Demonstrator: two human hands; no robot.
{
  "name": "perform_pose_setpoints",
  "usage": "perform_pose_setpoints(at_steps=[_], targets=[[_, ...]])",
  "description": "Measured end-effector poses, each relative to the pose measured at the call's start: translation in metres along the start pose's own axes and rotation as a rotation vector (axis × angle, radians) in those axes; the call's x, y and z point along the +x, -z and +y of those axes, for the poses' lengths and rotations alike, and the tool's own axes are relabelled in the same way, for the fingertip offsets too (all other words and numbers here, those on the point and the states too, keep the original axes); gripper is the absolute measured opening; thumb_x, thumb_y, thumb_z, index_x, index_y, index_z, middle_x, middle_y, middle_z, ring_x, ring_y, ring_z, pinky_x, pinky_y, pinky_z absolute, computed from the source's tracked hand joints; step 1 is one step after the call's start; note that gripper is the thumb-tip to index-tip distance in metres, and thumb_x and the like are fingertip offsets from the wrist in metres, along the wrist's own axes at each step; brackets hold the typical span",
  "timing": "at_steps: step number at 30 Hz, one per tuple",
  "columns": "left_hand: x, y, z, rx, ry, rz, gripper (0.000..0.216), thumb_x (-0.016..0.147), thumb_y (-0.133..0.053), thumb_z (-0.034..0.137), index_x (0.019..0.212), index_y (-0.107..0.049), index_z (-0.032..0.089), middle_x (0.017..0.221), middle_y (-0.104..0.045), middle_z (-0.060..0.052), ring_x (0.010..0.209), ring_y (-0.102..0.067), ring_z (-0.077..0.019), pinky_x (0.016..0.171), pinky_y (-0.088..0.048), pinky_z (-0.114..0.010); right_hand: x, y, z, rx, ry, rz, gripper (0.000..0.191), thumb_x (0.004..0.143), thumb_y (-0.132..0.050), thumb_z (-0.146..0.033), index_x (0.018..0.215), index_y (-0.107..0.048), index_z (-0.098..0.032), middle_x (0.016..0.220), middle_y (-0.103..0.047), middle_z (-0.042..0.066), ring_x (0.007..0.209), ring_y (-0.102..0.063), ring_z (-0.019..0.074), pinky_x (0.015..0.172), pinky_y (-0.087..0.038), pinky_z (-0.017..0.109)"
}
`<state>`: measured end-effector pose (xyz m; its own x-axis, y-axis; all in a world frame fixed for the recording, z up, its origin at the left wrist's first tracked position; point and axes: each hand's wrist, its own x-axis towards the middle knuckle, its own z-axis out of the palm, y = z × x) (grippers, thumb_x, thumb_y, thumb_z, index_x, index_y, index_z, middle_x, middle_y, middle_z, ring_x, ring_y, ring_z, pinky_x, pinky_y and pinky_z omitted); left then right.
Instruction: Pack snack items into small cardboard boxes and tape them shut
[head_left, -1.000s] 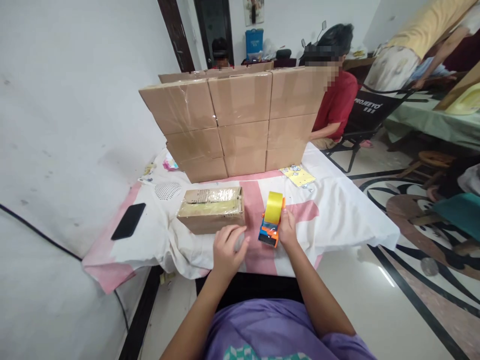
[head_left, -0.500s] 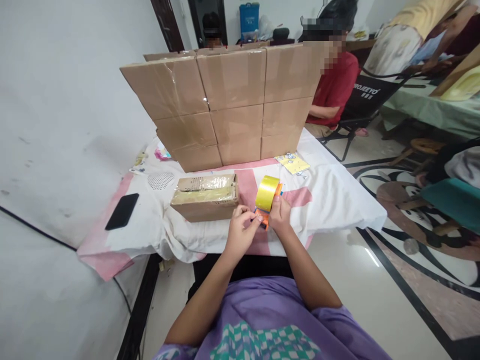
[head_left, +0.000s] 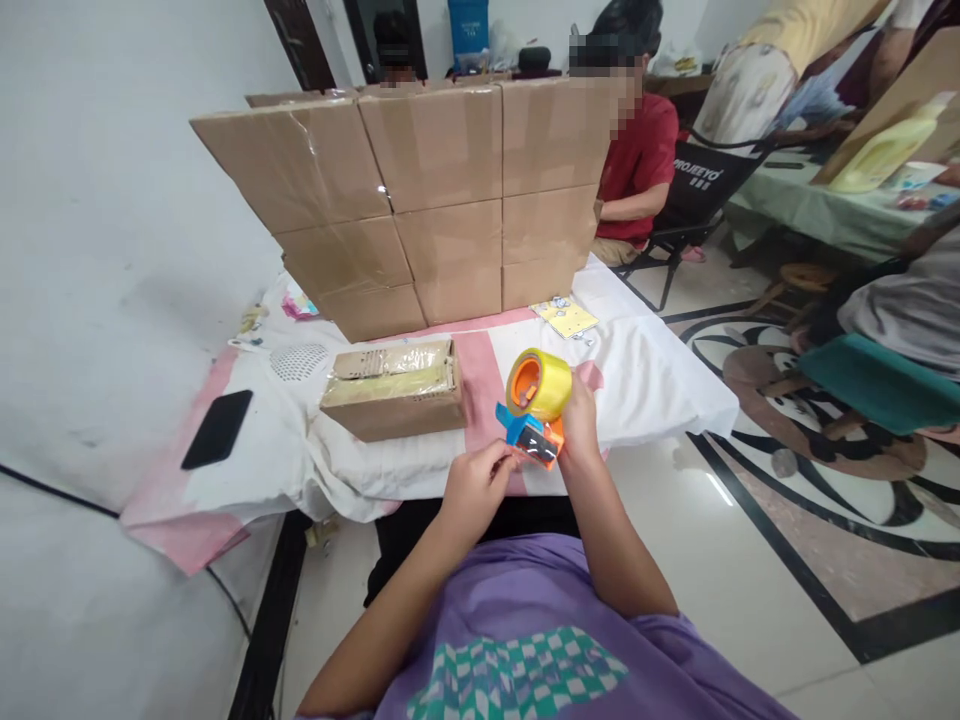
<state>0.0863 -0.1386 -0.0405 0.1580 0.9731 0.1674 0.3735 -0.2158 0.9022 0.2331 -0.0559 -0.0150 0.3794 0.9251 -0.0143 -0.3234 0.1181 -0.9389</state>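
Note:
My right hand is closed around an orange and blue tape dispenser that carries a wide roll of yellow tape. The roll's open side and orange hub face left, and the dispenser's blue and dark front part points down toward my other hand. My left hand is pinched at the lower left edge of the dispenser; what lies between its fingertips is too small to make out. Left of the dispenser, a small taped cardboard box lies on the cloth-covered table, apart from both hands.
A wall of stacked cardboard boxes stands across the table's far side. A black phone lies at left and a yellow card in front of the stack. A person in red sits beyond, near a black folding chair.
The tape dispenser has turned in my right hand, so the roll's hub and the blue front now show. My left hand has dropped slightly to its lower edge. The view has shifted right.

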Motion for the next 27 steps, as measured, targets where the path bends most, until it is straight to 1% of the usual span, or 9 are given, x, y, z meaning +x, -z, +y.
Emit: perform_pose_setpoints(at_steps=[4, 9, 11, 16, 21, 23, 25, 26, 27], targets=[[-0.008, 0.029, -0.016, 0.061, 0.095, 0.163, 0.017, 0.088, -0.064, 0.036, 0.076, -0.069, 0.024, 0.065, -0.071, -0.001, 0.056, -0.063, -0.0163, 0.059, -0.047, -0.027, -0.017, 0.026, -0.018, -0.052, 0.03, -0.073, 0.042, 0.093, -0.054, -0.065, 0.078, -0.051, -0.026, 0.062, -0.056, 0.0, 0.056, -0.059, 0.0201, 0.049, -0.053, 0.033], [-0.009, 0.084, -0.032, -0.087, 0.233, 0.361, 0.026, 0.088, -0.066, 0.045, 0.088, -0.068, 0.019, 0.072, -0.073, -0.004, 0.046, -0.056, -0.0127, 0.047, -0.043, -0.025, 0.002, 0.039, -0.033, -0.044, 0.278, 0.104, 0.054, 0.096, -0.042, -0.072, 0.089, -0.059, -0.021, 0.073, -0.064, 0.004, 0.068, -0.07, 0.0211, 0.056, -0.057, 0.032], [-0.008, 0.097, -0.025, -0.172, 0.235, 0.432, 0.029, 0.086, -0.07, 0.046, 0.094, -0.069, 0.017, 0.073, -0.073, -0.004, 0.045, -0.055, -0.0109, 0.045, -0.042, -0.023, 0.027, 0.029, -0.022, -0.049, 0.282, -0.005, 0.061, 0.094, -0.039, -0.077, 0.088, -0.061, -0.02, 0.072, -0.064, 0.005, 0.069, -0.071, 0.0223, 0.058, -0.058, 0.033], [0.004, 0.112, -0.014, -0.215, 0.159, 0.564, 0.034, 0.086, -0.072, 0.046, 0.102, -0.069, 0.016, 0.075, -0.073, -0.003, 0.046, -0.053, -0.0082, 0.048, -0.044, -0.022, 0.094, -0.003, 0.03, -0.195, 0.154, -0.294, 0.058, 0.079, -0.065, -0.077, 0.09, -0.062, -0.02, 0.076, -0.069, 0.005, 0.071, -0.071, 0.0225, 0.069, -0.059, 0.037], [0.011, 0.122, -0.018, -0.229, 0.137, 0.64, 0.043, 0.087, -0.073, 0.047, 0.114, -0.068, 0.015, 0.078, -0.074, -0.003, 0.047, -0.052, -0.0077, 0.05, -0.045, -0.023, 0.124, 0.003, 0.038, -0.422, 0.062, -0.241, 0.06, 0.072, -0.07, -0.073, 0.098, -0.06, -0.02, 0.085, -0.068, 0.008, 0.089, -0.068, 0.0294, 0.082, -0.057, 0.046], [0.01, 0.121, -0.019, -0.205, 0.133, 0.659, 0.046, 0.087, -0.073, 0.046, 0.12, -0.067, 0.015, 0.079, -0.074, -0.003, 0.047, -0.051, -0.0075, 0.051, -0.046, -0.023, 0.116, 0.002, 0.022, -0.52, 0.212, -0.089, 0.067, 0.066, -0.081, -0.062, 0.112, -0.059, -0.02, 0.099, -0.067, 0.01, 0.106, -0.062, 0.033, 0.096, -0.052, 0.052], [0.009, 0.115, -0.017, -0.174, 0.13, 0.665, 0.045, 0.088, -0.072, 0.045, 0.122, -0.067, 0.015, 0.081, -0.075, -0.004, 0.048, -0.052, -0.0074, 0.051, -0.046, -0.023, 0.092, -0.012, 0.001, -0.63, 0.473, -0.065, 0.069, 0.067, -0.085, -0.054, 0.121, -0.059, -0.02, 0.113, -0.064, 0.013, 0.117, -0.056, 0.035, 0.107, -0.044, 0.056], [0.008, 0.11, -0.016, -0.165, 0.126, 0.66, 0.044, 0.089, -0.071, 0.046, 0.121, -0.068, 0.015, 0.08, -0.075, -0.004, 0.047, -0.052, -0.0074, 0.051, -0.046, -0.023, 0.075, -0.024, -0.009, -0.673, 0.6, -0.158, 0.062, 0.071, -0.084, -0.053, 0.12, -0.063, -0.021, 0.117, -0.062, 0.013, 0.119, -0.054, 0.0351, 0.11, -0.041, 0.057], [0.007, 0.105, -0.014, -0.164, 0.12, 0.648, 0.044, 0.089, -0.071, 0.046, 0.121, -0.068, 0.015, 0.08, -0.075, -0.004, 0.047, -0.052, -0.0076, 0.05, -0.046, -0.023, 0.056, -0.039, -0.019, -0.69, 0.671, -0.362, 0.05, 0.076, -0.082, -0.051, 0.116, -0.067, -0.023, 0.12, -0.062, 0.013, 0.12, -0.054, 0.0337, 0.112, -0.041, 0.055]])
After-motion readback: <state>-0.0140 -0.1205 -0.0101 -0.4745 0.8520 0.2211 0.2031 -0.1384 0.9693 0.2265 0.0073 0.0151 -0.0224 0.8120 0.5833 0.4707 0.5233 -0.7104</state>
